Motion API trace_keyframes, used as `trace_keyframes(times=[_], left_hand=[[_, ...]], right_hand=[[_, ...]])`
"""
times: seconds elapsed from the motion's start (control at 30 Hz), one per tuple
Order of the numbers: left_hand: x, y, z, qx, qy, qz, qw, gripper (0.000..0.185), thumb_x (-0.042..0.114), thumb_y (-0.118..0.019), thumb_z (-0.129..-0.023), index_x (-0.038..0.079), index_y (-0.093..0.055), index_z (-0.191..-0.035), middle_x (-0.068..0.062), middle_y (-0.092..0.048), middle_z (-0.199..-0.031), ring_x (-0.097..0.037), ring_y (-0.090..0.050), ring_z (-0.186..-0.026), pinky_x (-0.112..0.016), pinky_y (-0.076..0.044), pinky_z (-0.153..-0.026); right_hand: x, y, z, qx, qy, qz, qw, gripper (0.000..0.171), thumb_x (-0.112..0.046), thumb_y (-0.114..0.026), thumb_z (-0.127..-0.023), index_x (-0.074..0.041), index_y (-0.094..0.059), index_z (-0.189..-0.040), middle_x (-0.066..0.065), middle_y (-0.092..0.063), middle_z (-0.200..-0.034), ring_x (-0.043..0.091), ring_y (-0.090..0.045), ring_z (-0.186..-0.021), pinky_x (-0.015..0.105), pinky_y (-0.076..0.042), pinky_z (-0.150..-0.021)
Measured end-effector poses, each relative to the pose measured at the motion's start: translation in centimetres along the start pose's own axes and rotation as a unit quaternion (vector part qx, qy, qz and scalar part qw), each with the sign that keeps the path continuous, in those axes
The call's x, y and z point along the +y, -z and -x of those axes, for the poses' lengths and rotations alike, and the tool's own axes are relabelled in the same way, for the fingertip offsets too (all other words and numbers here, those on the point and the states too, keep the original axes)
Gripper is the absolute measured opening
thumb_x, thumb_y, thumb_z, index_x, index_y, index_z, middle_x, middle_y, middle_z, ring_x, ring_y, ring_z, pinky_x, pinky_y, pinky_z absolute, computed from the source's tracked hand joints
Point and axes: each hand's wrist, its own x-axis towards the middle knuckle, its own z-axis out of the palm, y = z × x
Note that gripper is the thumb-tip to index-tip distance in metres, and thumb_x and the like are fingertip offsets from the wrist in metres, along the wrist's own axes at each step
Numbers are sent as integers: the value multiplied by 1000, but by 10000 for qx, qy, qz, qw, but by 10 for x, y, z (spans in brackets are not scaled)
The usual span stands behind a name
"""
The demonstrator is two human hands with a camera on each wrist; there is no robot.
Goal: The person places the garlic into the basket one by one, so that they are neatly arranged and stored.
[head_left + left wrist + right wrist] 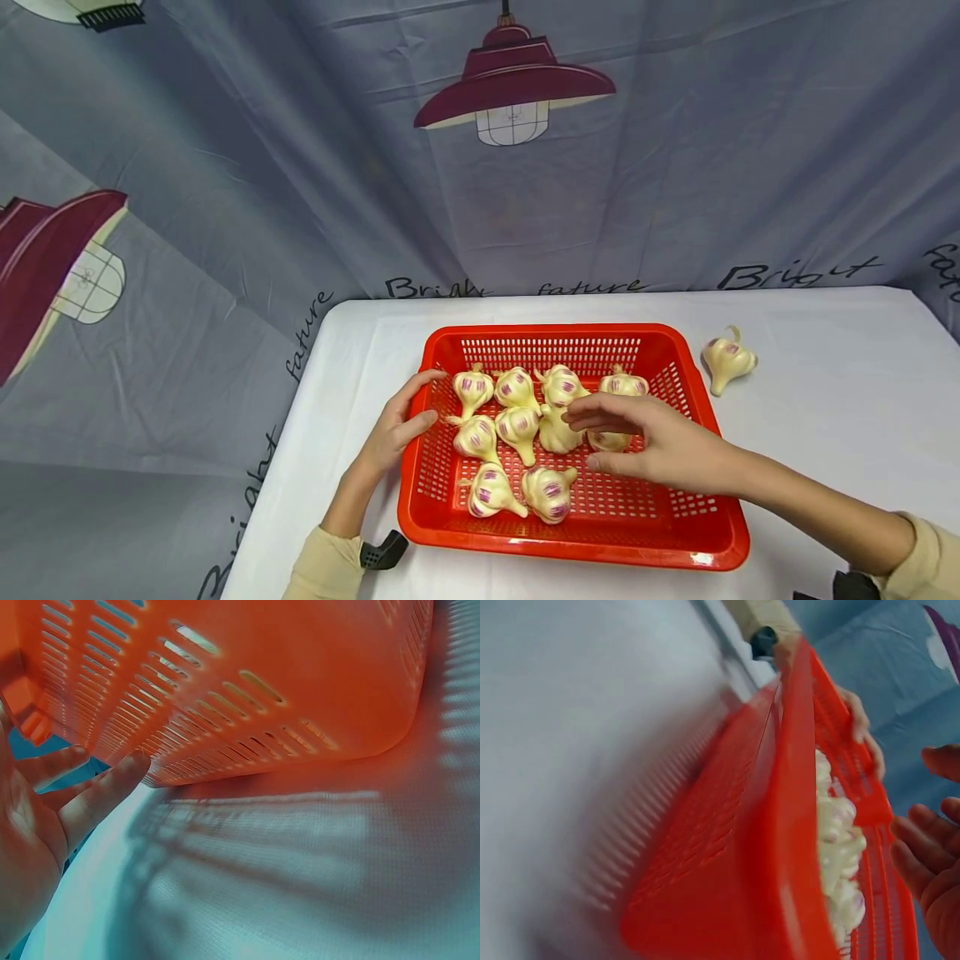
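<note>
A red plastic basket (585, 558) with slotted walls stands on the table and holds several garlic bulbs (517, 429), pale with purple streaks. My left hand (397, 429) holds the basket's left rim, thumb over the edge; in the left wrist view some of its fingers (112, 791) lie against the outside of the wall. Above the bulbs on the basket's right side hovers my right hand (656, 442), its fingers loosely extended, nothing in its grasp. It partly hides a bulb below it. In the right wrist view its fingers (922, 844) are spread apart.
One more garlic bulb (727, 360) lies on the white tablecloth (840, 400), right of the basket's far corner. A grey curtain (675, 183) printed with lamps and lettering hangs behind and to the left of the table. Black wrist devices (384, 550) sit at both sleeves.
</note>
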Motion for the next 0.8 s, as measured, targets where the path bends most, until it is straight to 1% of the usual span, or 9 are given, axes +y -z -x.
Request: trace_keyframes(times=[0.1,0.23,0.27,0.4,0.5,0.57,0.63,0.7,0.8], left_hand=[[0,0,0,-2,-1,18,10000,52,11,-52,-96,12,-45,-147,-26,-44,-144,-52,-54,-117,-44,-60,-79],[1,0,0,6,35,42,10000,52,11,-52,-96,13,-45,-147,-25,-45,-143,-52,-54,-116,-44,-61,-78],[1,0,0,14,50,39,10000,52,11,-52,-96,13,-45,-147,-25,-45,-143,-52,-54,-116,-44,-61,-78],[1,1,0,33,113,31,9999,52,12,-52,-96,14,-45,-147,-24,-45,-144,-51,-55,-115,-44,-61,-78],[1,1,0,19,112,23,9999,52,13,-52,-96,14,-45,-147,-24,-45,-144,-50,-55,-115,-44,-61,-78],[1,1,-1,4,91,48,9999,51,12,-52,-96,14,-45,-147,-25,-45,-143,-50,-55,-115,-45,-61,-78],[1,1,0,-8,73,51,10000,51,13,-52,-96,14,-45,-147,-25,-45,-144,-50,-55,-116,-44,-61,-78],[1,1,0,-19,54,56,10000,51,13,-52,-97,13,-45,-147,-25,-44,-144,-50,-54,-117,-44,-61,-79],[1,1,0,-9,50,37,10000,51,13,-52,-97,13,-45,-147,-25,-44,-144,-50,-54,-117,-43,-61,-79]], right_hand=[[5,5,8,297,163,-141,9993,45,-16,-73,-93,-10,-58,-135,8,-65,-128,27,-65,-115,39,-56,-93],[11,11,20,733,273,-386,9962,48,-3,-71,-93,-11,-56,-137,6,-66,-127,21,-64,-116,31,-56,-91],[12,12,22,827,302,-444,9951,48,0,-70,-93,-11,-56,-138,7,-66,-127,20,-64,-117,30,-56,-91],[16,17,32,1115,348,-455,9921,49,6,-67,-92,-4,-54,-139,11,-65,-129,14,-62,-119,25,-55,-90],[21,19,41,1344,290,-531,9891,49,8,-66,-92,0,-53,-138,10,-64,-131,11,-61,-120,26,-56,-88],[27,21,48,1495,310,-655,9861,50,13,-63,-91,1,-51,-138,11,-63,-132,12,-60,-122,26,-56,-87],[33,25,55,1639,366,-886,9818,51,19,-59,-91,5,-49,-138,12,-62,-134,14,-60,-123,27,-56,-87],[39,29,62,1825,517,-1059,9761,51,24,-55,-89,10,-47,-138,14,-61,-134,16,-60,-123,25,-55,-90],[49,35,74,2169,747,-1298,9646,51,28,-51,-88,16,-45,-137,14,-62,-134,18,-62,-121,24,-52,-94]])
